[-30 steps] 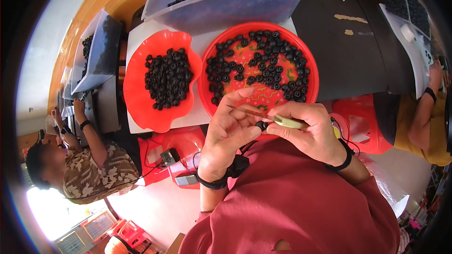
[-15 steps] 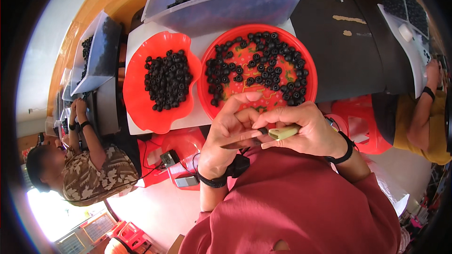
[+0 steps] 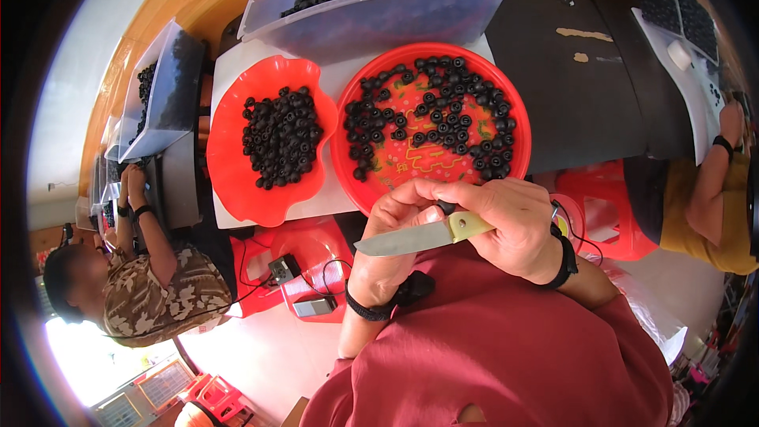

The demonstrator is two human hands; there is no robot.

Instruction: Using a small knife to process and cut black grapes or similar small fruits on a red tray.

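Gripping a knife (image 3: 419, 236), right hand (image 3: 518, 221) curled, left hand (image 3: 389, 217) pinching black bead (image 3: 447, 207)

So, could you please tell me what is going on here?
Someone's right hand grips a pale-handled knife that points left, in front of the left hand. A small black piece sits where both hands meet. Beyond, a round red tray holds scattered black pieces; a wavy-edged red dish to its left holds a heap.
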